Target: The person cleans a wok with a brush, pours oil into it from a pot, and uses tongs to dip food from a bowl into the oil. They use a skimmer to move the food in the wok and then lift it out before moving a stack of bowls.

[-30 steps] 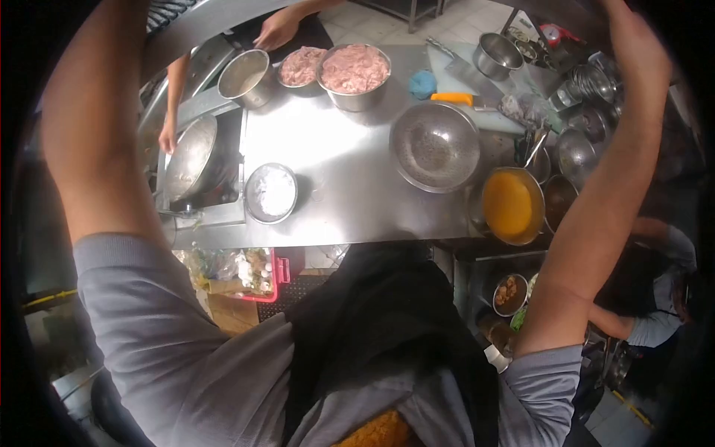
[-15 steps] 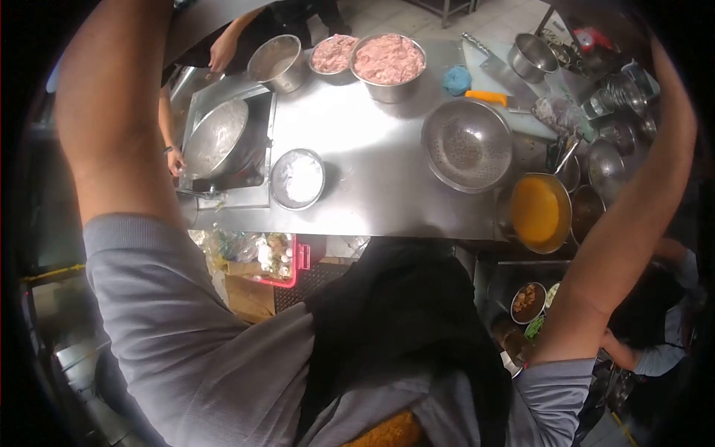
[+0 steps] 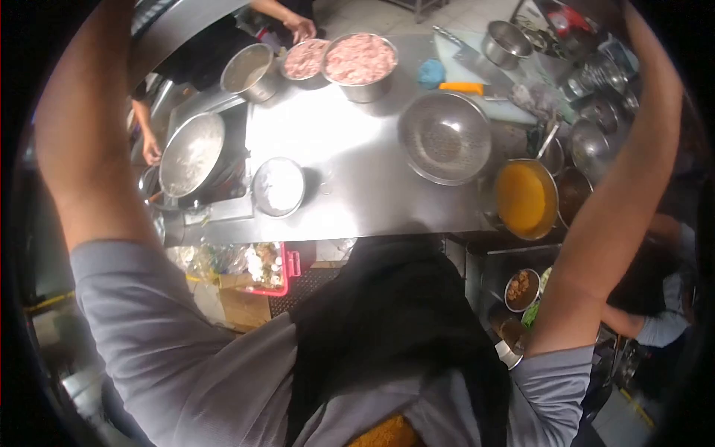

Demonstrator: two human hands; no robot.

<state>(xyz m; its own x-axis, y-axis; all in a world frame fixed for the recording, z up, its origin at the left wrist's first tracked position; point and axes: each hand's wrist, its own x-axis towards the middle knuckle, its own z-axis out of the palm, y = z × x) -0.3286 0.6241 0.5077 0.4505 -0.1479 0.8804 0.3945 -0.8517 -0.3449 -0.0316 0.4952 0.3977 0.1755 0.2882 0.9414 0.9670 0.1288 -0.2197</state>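
Note:
Both of my forearms reach up past the top of the head view, so my left hand and my right hand are out of sight. Below them stands a steel worktable (image 3: 350, 179). On it are a large bowl of pink minced meat (image 3: 360, 59), a smaller bowl of the same meat (image 3: 305, 59) and a perforated steel colander (image 3: 445, 138). A small bowl of white powder (image 3: 278, 187) sits near the front left. To the right, a pan of orange-yellow liquid (image 3: 526, 198) rests by the table's edge. What my hands hold or touch cannot be seen.
Across the table, a co-worker's hand (image 3: 301, 28) is beside the meat, the other (image 3: 151, 151) at a tilted metal bowl (image 3: 192, 155) over the sink. A cleaver (image 3: 480, 63) and an orange-handled knife (image 3: 462, 88) lie on the right. Another person's arm (image 3: 624, 322) shows lower right.
The view has shifted, so the table's things appear further left. The co-worker's hand has come to the smaller meat bowl. My arms stay raised.

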